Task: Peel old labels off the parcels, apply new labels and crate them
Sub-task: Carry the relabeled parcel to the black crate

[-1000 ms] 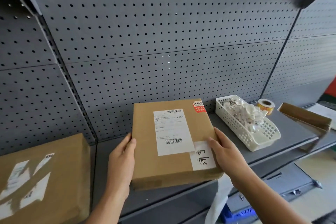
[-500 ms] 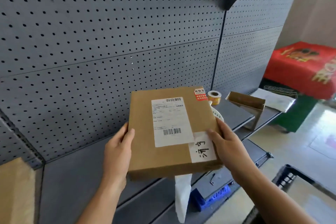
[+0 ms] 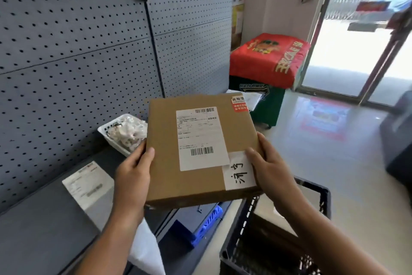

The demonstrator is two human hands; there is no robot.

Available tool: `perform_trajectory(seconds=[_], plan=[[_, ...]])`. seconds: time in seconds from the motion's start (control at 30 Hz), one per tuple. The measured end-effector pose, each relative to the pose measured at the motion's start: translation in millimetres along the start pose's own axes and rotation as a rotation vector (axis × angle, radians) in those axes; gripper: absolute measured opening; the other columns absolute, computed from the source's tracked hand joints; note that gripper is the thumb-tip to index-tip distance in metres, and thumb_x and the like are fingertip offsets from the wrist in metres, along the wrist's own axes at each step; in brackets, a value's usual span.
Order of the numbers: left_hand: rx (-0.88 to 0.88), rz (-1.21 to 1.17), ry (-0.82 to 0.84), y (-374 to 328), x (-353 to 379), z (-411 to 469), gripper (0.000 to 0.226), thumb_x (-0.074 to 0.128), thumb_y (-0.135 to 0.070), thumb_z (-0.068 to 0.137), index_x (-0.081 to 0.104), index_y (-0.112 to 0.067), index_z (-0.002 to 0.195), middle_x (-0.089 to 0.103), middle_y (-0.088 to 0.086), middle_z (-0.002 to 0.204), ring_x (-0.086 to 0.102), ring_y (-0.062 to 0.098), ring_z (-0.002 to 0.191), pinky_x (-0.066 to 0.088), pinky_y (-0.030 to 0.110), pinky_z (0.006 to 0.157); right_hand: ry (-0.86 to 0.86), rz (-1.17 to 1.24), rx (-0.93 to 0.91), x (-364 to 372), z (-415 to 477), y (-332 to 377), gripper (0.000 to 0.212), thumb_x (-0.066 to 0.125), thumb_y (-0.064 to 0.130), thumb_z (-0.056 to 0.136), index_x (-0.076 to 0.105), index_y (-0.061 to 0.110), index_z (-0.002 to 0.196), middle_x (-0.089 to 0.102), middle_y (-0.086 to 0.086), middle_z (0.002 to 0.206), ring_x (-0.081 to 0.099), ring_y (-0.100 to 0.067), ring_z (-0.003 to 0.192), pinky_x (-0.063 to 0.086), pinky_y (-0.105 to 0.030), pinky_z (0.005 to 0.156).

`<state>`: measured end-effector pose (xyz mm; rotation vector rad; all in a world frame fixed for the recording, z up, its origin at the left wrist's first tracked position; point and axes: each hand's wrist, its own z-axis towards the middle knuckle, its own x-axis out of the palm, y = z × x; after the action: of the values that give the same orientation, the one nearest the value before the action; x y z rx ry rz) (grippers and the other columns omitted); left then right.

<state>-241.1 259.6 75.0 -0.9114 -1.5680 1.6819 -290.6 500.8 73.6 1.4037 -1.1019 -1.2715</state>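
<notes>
Parcel held flat by left hand and right hand, both clasping its edges; black crate below.

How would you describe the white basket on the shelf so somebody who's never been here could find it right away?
Start at the grey pegboard wall and drop to the dark shelf at its foot. The white basket sits at the shelf's far end, just left of the held parcel. Unlike the flat label sheet lying nearer, it is a slotted plastic tub heaped with crumpled white scraps.

The black crate lies open below the held parcel, with the shelf edge bordering its left.
</notes>
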Motion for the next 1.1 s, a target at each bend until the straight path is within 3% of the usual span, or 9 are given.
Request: perform_trajectory(seconds=[0.13, 0.27, 0.47, 0.57, 0.6, 0.7, 0.8, 0.93, 1.1], plan=[[-0.025, 0.018, 0.121, 10, 62, 2, 0.02, 0.054, -0.03, 0.103, 0.071, -0.038, 0.11, 0.076, -0.017, 0.095, 0.072, 0.005, 0.084, 0.054, 0.027, 0.068, -0.138, 0.013, 0.029, -53, 1, -24, 0.044, 0.047, 0.025, 0.102, 0.036, 0.04, 0.142, 0.07, -0.001, 0.096, 0.073, -0.011, 0.072, 0.058, -0.028, 0.055], [-0.04, 0.045, 0.239, 23, 118, 6, 0.02, 0.055, -0.032, 0.103, 0.071, -0.042, 0.096, 0.076, -0.018, 0.092, 0.072, 0.003, 0.081, 0.054, 0.03, 0.069, -0.274, -0.023, 0.055, -96, 2, -49, 0.035, 0.047, 0.023, 0.102, 0.042, 0.045, 0.129, 0.069, 0.004, 0.102, 0.071, -0.005, 0.072, 0.056, -0.021, 0.054], [-0.105, 0.062, 0.46, 56, 185, 12, 0.03, 0.052, -0.035, 0.104, 0.065, -0.034, 0.131, 0.076, -0.008, 0.104, 0.073, 0.014, 0.094, 0.06, 0.042, 0.084, -0.425, -0.096, 0.158, -138, 2, -87, 0.037, 0.049, 0.029, 0.101, 0.036, 0.05, 0.128, 0.066, 0.009, 0.105, 0.071, -0.006, 0.078, 0.059, -0.026, 0.064], [-0.151, 0.077, 0.549, 81, 211, 16, 0.019, 0.051, -0.031, 0.105, 0.065, -0.039, 0.115, 0.075, -0.008, 0.098, 0.071, 0.012, 0.089, 0.057, 0.034, 0.075, -0.482, -0.106, 0.239, -147, -2, -104, 0.038, 0.049, 0.027, 0.101, 0.036, 0.046, 0.132, 0.067, 0.011, 0.1, 0.07, -0.002, 0.073, 0.055, -0.019, 0.059], [-0.165, 0.078, 0.574, 88, 218, 17, 0.018, 0.051, -0.031, 0.105, 0.063, -0.041, 0.115, 0.074, -0.01, 0.097, 0.071, 0.011, 0.089, 0.056, 0.032, 0.074, -0.499, -0.121, 0.266, -150, -2, -112, 0.04, 0.049, 0.027, 0.101, 0.036, 0.045, 0.134, 0.067, 0.012, 0.1, 0.07, -0.001, 0.074, 0.055, -0.018, 0.061], [-0.207, 0.126, 0.652, 116, 236, 26, 0.031, 0.053, -0.032, 0.104, 0.058, -0.036, 0.134, 0.074, -0.01, 0.11, 0.071, 0.014, 0.101, 0.058, 0.04, 0.087, -0.54, -0.133, 0.363, -151, -4, -130, 0.049, 0.05, 0.029, 0.1, 0.033, 0.039, 0.146, 0.064, 0.011, 0.119, 0.067, -0.004, 0.096, 0.056, -0.034, 0.088], [-0.312, 0.189, 0.717, 149, 246, 32, 0.037, 0.053, -0.032, 0.104, 0.057, -0.025, 0.14, 0.07, -0.005, 0.124, 0.066, 0.02, 0.116, 0.052, 0.047, 0.102, -0.577, -0.105, 0.468, -148, -11, -152, 0.051, 0.05, 0.03, 0.1, 0.03, 0.039, 0.146, 0.059, 0.008, 0.129, 0.065, -0.011, 0.107, 0.053, -0.04, 0.096], [-0.397, 0.275, 0.816, 179, 245, 29, 0.034, 0.049, -0.029, 0.105, 0.064, -0.02, 0.135, 0.07, -0.01, 0.122, 0.065, 0.01, 0.113, 0.054, 0.031, 0.091, -0.58, -0.086, 0.658, -145, -24, -185, 0.052, 0.051, 0.031, 0.099, 0.032, 0.031, 0.147, 0.062, 0.004, 0.124, 0.068, -0.015, 0.102, 0.054, -0.044, 0.093], [-0.505, 0.392, 0.946, 197, 245, 24, 0.027, 0.051, -0.029, 0.104, 0.076, -0.026, 0.113, 0.078, -0.01, 0.1, 0.07, 0.012, 0.101, 0.052, 0.025, 0.074, -0.569, -0.031, 0.792, -147, -35, -211, 0.028, 0.05, 0.018, 0.098, 0.047, 0.034, 0.121, 0.065, 0.009, 0.105, 0.071, -0.015, 0.086, 0.058, -0.04, 0.081]])
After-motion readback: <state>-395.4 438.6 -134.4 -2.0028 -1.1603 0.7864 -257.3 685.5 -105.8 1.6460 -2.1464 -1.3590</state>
